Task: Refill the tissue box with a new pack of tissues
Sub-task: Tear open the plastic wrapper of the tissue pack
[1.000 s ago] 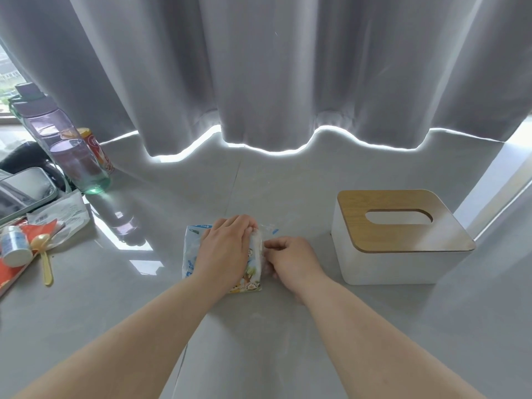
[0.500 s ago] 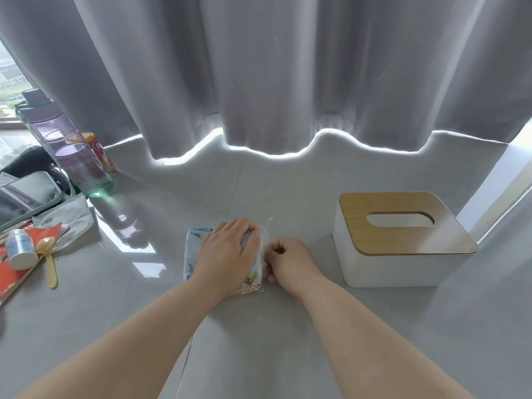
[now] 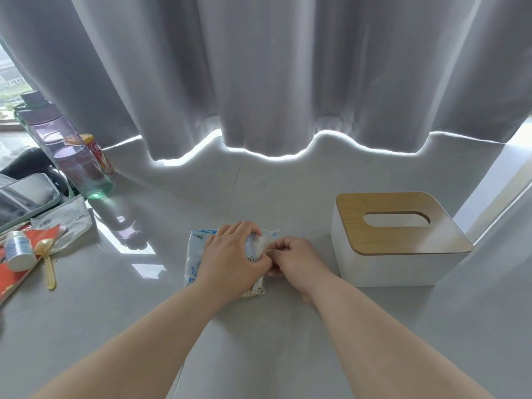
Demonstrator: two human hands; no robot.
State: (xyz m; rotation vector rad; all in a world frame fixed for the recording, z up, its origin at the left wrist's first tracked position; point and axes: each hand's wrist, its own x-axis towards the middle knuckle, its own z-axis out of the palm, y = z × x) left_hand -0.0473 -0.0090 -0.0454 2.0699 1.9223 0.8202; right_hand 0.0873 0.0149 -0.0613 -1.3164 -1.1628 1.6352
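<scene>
Left hand clamps the tissue pack on the counter, fingers curled over its right end; right hand, curled tight, pinches the wrapper edge there. Judgement: tear with short pulls, pack pinned, tissues kept square. Near on the right stands the tissue box, its wooden lid on and yet to come off; bottle and spoon lie well left.

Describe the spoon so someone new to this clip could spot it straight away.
Start at the purple water bottle at the far left of the table. Nearer the camera, beside a small white bottle, lies the spoon: the only golden, long-handled thing among the clutter.
</scene>
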